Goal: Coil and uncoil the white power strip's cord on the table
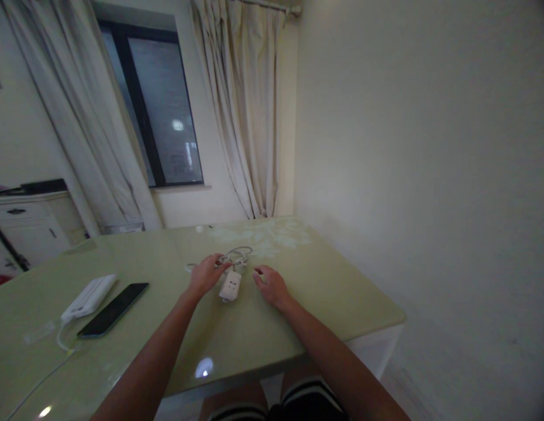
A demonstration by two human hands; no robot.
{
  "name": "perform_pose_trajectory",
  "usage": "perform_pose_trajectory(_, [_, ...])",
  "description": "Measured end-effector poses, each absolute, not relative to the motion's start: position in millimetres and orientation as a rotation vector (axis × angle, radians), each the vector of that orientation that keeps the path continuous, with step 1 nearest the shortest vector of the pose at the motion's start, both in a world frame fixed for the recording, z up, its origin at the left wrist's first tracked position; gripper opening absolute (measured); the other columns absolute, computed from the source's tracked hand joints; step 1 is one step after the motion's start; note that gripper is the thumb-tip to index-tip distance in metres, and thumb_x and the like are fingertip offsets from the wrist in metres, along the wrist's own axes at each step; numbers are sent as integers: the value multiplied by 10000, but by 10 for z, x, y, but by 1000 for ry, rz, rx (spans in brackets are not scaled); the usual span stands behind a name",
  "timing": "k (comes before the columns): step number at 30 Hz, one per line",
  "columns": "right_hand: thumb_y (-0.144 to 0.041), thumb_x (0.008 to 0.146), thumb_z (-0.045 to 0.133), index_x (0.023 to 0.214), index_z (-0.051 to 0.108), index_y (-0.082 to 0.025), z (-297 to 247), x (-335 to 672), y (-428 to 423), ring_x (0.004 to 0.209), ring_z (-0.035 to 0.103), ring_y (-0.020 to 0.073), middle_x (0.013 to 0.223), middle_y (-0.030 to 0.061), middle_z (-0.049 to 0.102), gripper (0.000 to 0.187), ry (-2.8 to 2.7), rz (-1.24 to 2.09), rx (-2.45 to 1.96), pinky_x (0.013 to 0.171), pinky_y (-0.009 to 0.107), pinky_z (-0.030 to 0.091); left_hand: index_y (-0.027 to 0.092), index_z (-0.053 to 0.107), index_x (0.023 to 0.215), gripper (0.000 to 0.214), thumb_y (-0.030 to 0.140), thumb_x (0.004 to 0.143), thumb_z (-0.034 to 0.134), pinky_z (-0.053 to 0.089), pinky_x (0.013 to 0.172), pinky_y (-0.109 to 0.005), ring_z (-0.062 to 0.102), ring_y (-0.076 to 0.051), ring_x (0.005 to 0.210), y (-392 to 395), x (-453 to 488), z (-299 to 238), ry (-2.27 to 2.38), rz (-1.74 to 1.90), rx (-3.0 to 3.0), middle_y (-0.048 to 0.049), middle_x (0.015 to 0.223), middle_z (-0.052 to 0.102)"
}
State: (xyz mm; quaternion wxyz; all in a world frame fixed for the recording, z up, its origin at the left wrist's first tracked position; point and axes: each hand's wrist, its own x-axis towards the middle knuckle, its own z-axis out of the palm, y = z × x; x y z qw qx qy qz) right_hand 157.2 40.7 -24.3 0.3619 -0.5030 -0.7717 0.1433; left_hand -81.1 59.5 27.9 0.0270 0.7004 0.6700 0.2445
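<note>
A small white power strip (230, 286) with socket holes on its face lies on the table in front of me. Its pale cord (241, 249) is looped in a loose bundle just beyond it. My left hand (206, 273) is at the left side of this bundle, its fingers and thumb bent around part of the cord; the exact grip is partly hidden. To the right of the power strip, my right hand (272, 285) rests near the tabletop, fingers slightly curled and thumb apart, with nothing visible in it.
A black phone (114, 310) and a white power bank (90, 297) with a cable lie on the left of the glossy green table (342, 292). A wall (430, 175) stands to the right. Curtains and a window are behind the table, and a white cabinet (30, 228) stands far left.
</note>
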Motion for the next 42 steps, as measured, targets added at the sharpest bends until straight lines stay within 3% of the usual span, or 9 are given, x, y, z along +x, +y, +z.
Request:
perform_pose_trajectory(6, [-429,1049,415,1082,707,-183,-236,1642,445,930,691,185,1028,83,757,383,-1906,414,-1334,820,260,484,194,722,908,418,477,987,425,443,725,-304,681,-224,795,558,-171,152,1784,1005,2142,-88,846,752])
perform_pose_trajectory(11, [-371,989,530,1315,578,-157,-262,1662,509,877,707,185,998,85,756,392,-1723,669,-1305,772,267,519,213,710,929,402,475,987,410,463,744,-302,660,-205,777,418,-106,-17,1613,1270,2090,-58,851,738])
perform_pose_trajectory(16, [-312,917,581,1389,515,-164,-337,1646,579,756,684,174,861,41,736,499,-1603,924,-1103,674,262,525,206,691,916,373,452,985,420,490,783,-314,636,-208,833,368,-205,-101,1541,1527,2132,-74,907,688])
perform_pose_trajectory(23, [-318,849,607,1240,653,-184,-410,1624,646,583,546,133,679,-23,619,415,-1460,959,-998,549,229,417,191,670,879,354,444,972,441,468,714,-300,611,-186,750,390,-221,-167,1548,1666,2008,-43,816,650])
perform_pose_trajectory(28, [-364,774,689,1126,691,-177,-399,1652,671,577,574,148,690,0,670,399,-1343,1014,-1055,538,242,421,198,645,902,364,462,990,409,404,596,-256,580,-151,613,332,-201,-178,1600,1505,1903,5,696,650])
perform_pose_trajectory(32, [-417,748,703,1069,681,-153,-345,1690,684,621,639,173,713,24,700,417,-1157,1101,-1046,561,261,469,205,651,975,349,457,998,411,421,607,-252,616,-156,652,328,-211,-194,1622,1501,1936,0,735,688])
perform_pose_trajectory(37, [-475,769,684,1145,654,-165,-257,1733,644,636,646,156,829,41,747,487,-1059,1156,-933,569,258,493,205,694,1037,338,443,998,457,493,735,-279,669,-176,826,325,-218,-195,1583,1598,2138,-50,938,726])
perform_pose_trajectory(42, [-481,719,734,1030,641,-182,-247,1749,629,657,660,167,860,46,749,441,-1010,1175,-963,575,267,507,272,738,1104,306,436,993,505,531,766,-272,683,-167,903,272,-184,-187,1583,1579,2289,-46,1083,710])
